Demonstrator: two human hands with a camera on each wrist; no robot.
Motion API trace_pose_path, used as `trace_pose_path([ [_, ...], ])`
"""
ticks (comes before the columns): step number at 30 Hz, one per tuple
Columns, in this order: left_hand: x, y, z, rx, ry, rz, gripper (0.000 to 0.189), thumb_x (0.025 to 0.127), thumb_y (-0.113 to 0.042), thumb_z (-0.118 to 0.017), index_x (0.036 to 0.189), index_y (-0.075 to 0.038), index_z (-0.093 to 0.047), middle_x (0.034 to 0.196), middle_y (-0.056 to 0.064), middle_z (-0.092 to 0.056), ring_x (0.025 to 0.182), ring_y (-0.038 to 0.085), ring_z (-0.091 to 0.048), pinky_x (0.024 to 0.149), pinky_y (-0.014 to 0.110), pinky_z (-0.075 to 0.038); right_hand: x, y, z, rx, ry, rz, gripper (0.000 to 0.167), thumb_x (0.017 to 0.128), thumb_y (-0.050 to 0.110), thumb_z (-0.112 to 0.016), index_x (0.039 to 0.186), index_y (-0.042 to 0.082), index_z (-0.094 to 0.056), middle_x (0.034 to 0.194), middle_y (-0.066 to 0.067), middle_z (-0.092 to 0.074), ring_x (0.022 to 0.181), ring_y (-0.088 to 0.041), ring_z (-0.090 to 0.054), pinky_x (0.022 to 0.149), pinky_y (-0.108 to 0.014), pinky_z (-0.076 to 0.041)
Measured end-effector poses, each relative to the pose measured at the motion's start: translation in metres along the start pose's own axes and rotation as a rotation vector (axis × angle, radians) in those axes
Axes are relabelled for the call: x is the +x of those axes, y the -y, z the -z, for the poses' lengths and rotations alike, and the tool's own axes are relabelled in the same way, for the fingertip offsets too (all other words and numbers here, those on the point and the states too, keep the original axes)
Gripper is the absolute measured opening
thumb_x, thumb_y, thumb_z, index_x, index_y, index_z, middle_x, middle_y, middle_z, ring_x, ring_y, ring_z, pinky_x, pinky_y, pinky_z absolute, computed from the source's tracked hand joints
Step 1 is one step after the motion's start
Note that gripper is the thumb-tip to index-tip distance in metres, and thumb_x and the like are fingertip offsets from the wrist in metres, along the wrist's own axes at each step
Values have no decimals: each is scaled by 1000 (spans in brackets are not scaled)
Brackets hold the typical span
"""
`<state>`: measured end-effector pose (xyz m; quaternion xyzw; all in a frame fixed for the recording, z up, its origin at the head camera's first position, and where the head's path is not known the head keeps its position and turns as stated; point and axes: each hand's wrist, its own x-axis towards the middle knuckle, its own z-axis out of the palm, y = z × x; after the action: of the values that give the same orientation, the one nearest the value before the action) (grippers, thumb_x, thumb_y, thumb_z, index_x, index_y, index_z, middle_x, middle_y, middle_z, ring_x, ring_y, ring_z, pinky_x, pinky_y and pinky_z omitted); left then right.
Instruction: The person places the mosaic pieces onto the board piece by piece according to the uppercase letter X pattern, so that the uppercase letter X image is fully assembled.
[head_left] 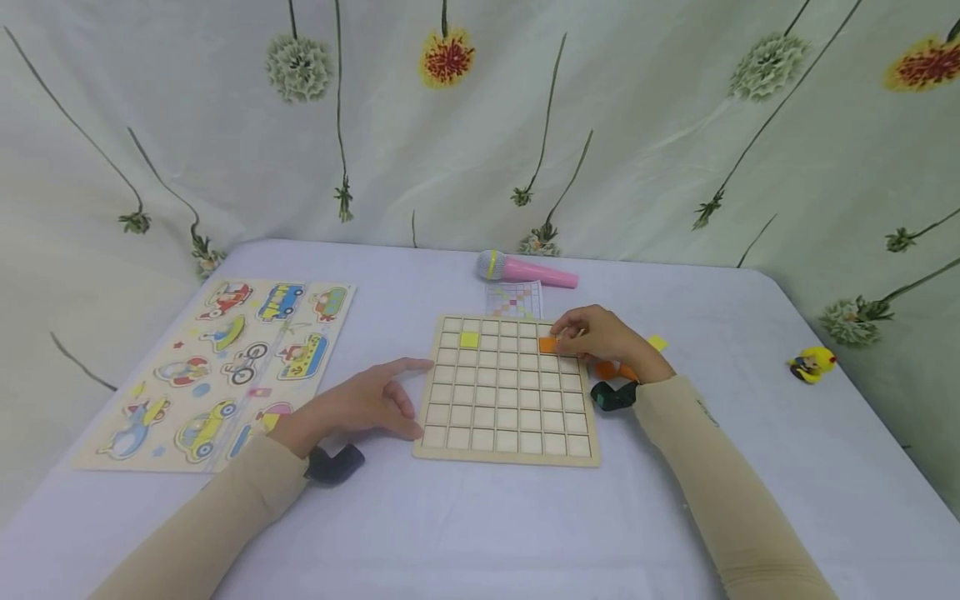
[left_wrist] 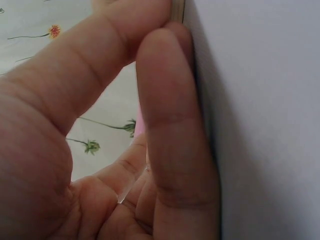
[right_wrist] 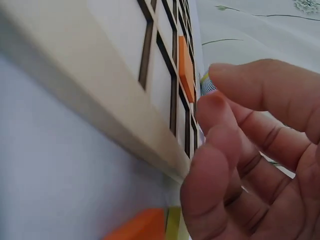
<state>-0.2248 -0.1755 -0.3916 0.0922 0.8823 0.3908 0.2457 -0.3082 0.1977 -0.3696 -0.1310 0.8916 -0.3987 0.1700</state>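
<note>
A square wooden grid board (head_left: 506, 457) lies flat in the middle of the table. My left hand (head_left: 371, 400) is at its left side, index finger and thumb spread, their tips at the board's edge. In the left wrist view, fingertips meet the thin wooden edge. An orange tile (right_wrist: 186, 67) sits tilted in a cell near the board's upper right corner. Beside it is my right hand (head_left: 600, 337), fingers loosely bent; a gap shows between fingertips and tile in the right wrist view. A yellow-green tile (head_left: 469, 339) lies in a cell at the upper left.
Loose orange tiles (head_left: 606, 370) and a yellow tile (head_left: 657, 342) lie right of the board, partly behind my right hand. Behind the board are a printed pattern card (head_left: 513, 300) and a pink microphone (head_left: 536, 272). A picture puzzle board (head_left: 168, 333) lies left, a small yellow figurine (head_left: 812, 364) right.
</note>
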Motion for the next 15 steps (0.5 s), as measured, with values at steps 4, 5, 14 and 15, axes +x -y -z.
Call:
trace_pose_path([
  [4, 0, -1, 0, 2, 1, -4, 103, 79, -16, -95, 166, -17, -41, 97, 6, -70, 86, 23, -63, 82, 37, -47, -5, -5, 5, -26, -23, 27, 28, 102, 11, -72, 126, -3, -72, 95, -7, -63, 73, -18, -59, 69, -30, -52],
  [5, 0, -1, 0, 4, 1, -7, 103, 79, -16, -95, 166, -17, -41, 97, 6, -70, 86, 23, -63, 82, 37, -47, -7, -6, 6, -34, -29, 41, 27, 103, 12, -71, 126, -2, -73, 96, -8, -63, 73, -19, -59, 69, -30, -52],
  [14, -1, -2, 0, 9, 5, -13, 102, 80, -17, -95, 166, -16, -40, 96, 6, -70, 85, 22, -64, 82, 37, -47, -29, -17, 21, -33, -98, 102, 25, 103, 13, -71, 121, -3, -74, 94, -8, -63, 66, -21, -56, 63, -31, -49],
  [15, -1, -2, 0, 9, 6, -13, 102, 80, -17, -95, 166, -16, -40, 96, 6, -70, 85, 22, -64, 82, 37, -47, -31, -19, 23, -28, -105, 95, 25, 103, 13, -71, 121, -3, -73, 94, -8, -63, 66, -21, -57, 63, -31, -49],
])
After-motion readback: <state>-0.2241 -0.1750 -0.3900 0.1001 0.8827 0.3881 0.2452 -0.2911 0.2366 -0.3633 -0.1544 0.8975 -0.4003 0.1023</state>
